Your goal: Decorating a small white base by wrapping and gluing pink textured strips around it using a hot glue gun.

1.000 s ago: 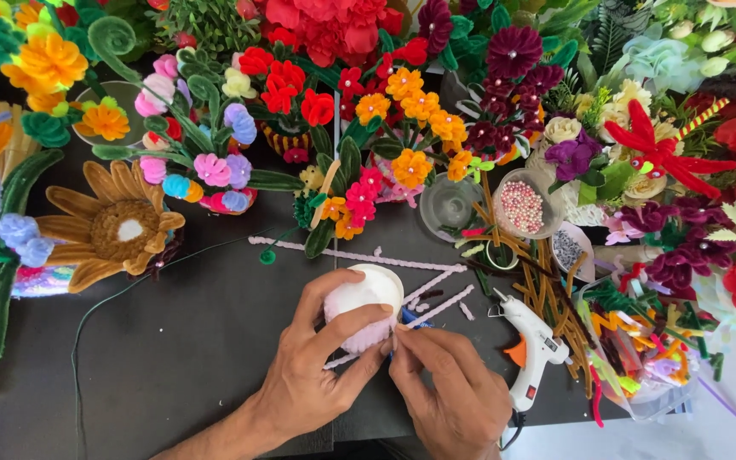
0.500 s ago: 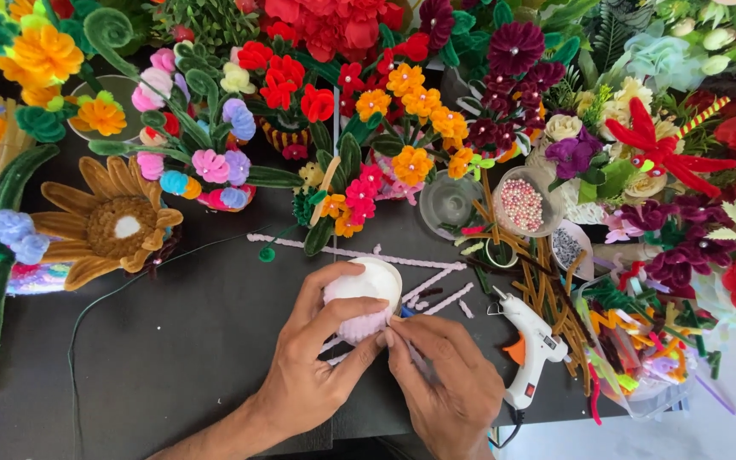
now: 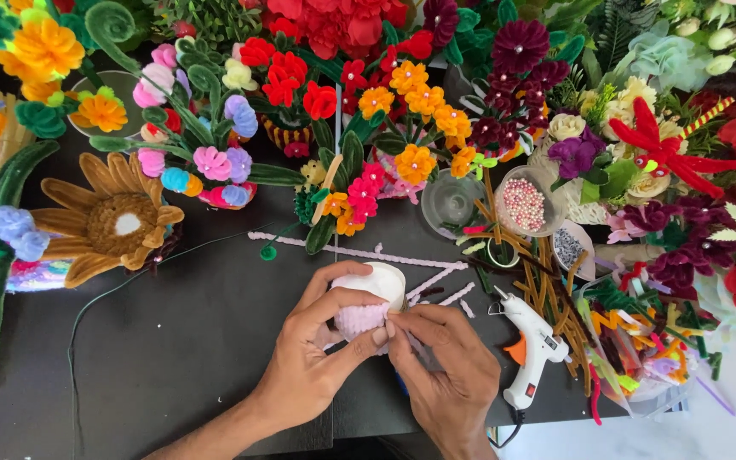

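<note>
Low in the middle of the frame, two bare hands meet over a black surface. The left hand is curled around a white ball, thumb and fingers closed on it. A band of pale pink fuzzy stem lies wrapped over the ball's near side. The right hand comes up from the bottom edge, its fingertips pinched together against that pink band, just beside the left thumb.

Just right of the hands lies a white glue gun with an orange trigger, its nozzle pointing up-left toward the ball. Above the hands, loose pink stems lie scattered across the surface, one long piece running left to right. A clear cup and a bowl of pink beads stand upper right of the ball, with a heap of brown and coloured stems at right.

A brown sunflower lies at left, well apart from the hands. Handmade flowers in red, orange, pink and purple crowd the whole upper frame, walling in the work space. A thin dark wire curves down the left side.
</note>
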